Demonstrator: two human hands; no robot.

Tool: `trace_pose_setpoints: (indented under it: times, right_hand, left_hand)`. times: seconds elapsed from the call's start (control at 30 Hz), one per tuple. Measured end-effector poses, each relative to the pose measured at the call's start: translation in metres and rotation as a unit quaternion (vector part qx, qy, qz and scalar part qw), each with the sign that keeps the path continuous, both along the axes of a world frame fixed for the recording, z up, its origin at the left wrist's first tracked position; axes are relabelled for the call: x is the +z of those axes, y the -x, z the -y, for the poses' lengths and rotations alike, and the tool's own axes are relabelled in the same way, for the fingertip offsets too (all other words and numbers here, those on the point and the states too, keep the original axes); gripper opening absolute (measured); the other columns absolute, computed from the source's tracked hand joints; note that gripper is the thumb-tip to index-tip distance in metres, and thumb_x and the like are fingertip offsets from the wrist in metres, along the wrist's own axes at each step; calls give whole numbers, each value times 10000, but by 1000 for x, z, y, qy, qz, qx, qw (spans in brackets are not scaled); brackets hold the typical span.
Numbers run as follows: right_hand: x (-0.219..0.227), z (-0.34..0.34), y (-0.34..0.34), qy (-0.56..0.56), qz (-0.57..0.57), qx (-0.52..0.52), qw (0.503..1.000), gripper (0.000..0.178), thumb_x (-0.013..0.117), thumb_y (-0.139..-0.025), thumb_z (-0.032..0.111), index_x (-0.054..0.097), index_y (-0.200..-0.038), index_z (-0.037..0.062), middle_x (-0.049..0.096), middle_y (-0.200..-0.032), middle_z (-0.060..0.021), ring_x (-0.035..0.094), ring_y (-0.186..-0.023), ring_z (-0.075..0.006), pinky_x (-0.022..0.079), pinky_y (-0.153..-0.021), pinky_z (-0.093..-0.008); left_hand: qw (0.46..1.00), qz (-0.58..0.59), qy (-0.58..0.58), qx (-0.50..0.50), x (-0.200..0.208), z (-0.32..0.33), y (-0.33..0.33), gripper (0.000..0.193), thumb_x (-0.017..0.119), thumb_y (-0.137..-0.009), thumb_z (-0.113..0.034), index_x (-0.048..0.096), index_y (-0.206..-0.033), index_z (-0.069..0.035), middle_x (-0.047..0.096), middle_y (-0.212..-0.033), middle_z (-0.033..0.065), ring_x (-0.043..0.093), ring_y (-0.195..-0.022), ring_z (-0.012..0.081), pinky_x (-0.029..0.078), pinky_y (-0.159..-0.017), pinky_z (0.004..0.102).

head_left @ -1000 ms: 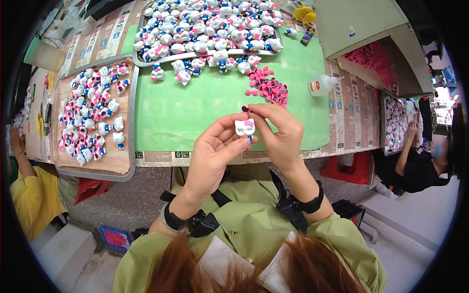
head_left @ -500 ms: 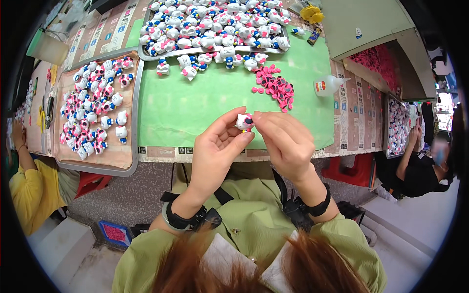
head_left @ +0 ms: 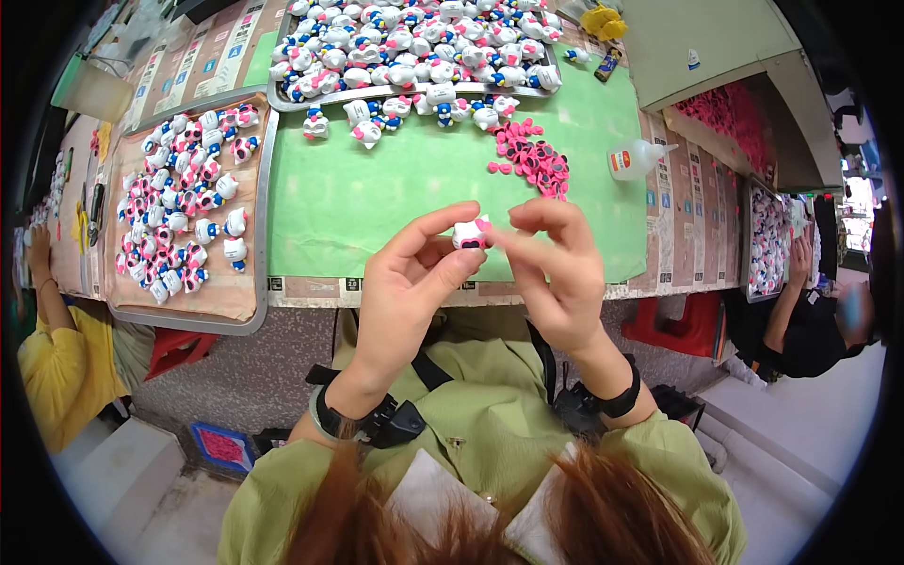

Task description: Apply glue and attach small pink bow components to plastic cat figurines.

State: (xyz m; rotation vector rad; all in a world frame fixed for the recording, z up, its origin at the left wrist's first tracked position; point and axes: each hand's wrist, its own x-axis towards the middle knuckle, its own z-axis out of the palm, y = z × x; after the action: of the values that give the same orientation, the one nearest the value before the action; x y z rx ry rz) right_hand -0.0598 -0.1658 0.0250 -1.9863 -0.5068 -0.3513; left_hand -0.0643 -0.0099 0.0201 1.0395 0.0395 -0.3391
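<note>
My left hand (head_left: 408, 273) pinches a small white cat figurine (head_left: 465, 235) between thumb and fingers, above the front of the green mat (head_left: 358, 217). The figurine has a pink bow, and a dark, pink-edged piece shows low on its face. Close to its right side is my right hand (head_left: 562, 268), fingers apart and somewhat blurred. Its index fingertip reaches to the figurine; whether it touches I cannot tell. Beyond my hands lies a heap of small pink and black glasses-shaped pieces (head_left: 537, 162). A few white figurines (head_left: 366, 133) rest on the mat nearby.
A metal tray heaped with figurines (head_left: 405, 47) stands at the back. To the left, another tray (head_left: 247, 282) carries figurines with pink pieces. A white squeeze bottle (head_left: 633, 160) stands right of the heap, near a box of pink pieces (head_left: 720, 122). Other people sit at both sides.
My right hand's fingers have spread from their pinch at the figurine. The figurine has turned, so its dark piece now faces me more.
</note>
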Motion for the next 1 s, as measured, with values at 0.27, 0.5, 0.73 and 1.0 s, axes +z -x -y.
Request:
trace_pose_setpoints:
  times: [0.27,0.5,0.73,1.0]
  right_hand:
    - [5,-6,6,-222,-222,18,949,227,583,-735,0,593,-961,-13,576,-881,-94,543,-781,-140,434,-673,-250]
    - [6,-8,11,-133,-135,-10,982,220,606,-694,-22,618,-912,-4,601,-765,-98,571,-689,-153,441,-589,-239]
    - [6,-9,13,-134,-135,-16,982,219,606,-678,-25,620,-896,-9,597,-741,-95,567,-656,-149,436,-567,-243]
    - [4,-7,13,-130,-139,-8,982,235,595,-673,-21,614,-907,-10,596,-759,-102,572,-677,-157,441,-592,-253]
  left_hand:
    - [999,38,-1,15,3,0,3,270,531,-792,13,505,-1061,31,557,-962,73,526,-894,111,431,-761,223]
    - [996,77,-36,15,0,-4,5,233,546,-781,22,536,-1013,33,569,-954,77,547,-873,122,443,-750,223]
    - [997,70,-17,13,0,-5,6,219,557,-781,6,542,-999,27,585,-918,78,554,-853,119,444,-744,221]
    - [998,64,-10,7,-1,-5,5,215,553,-785,1,542,-999,20,586,-917,81,553,-857,122,445,-752,233]
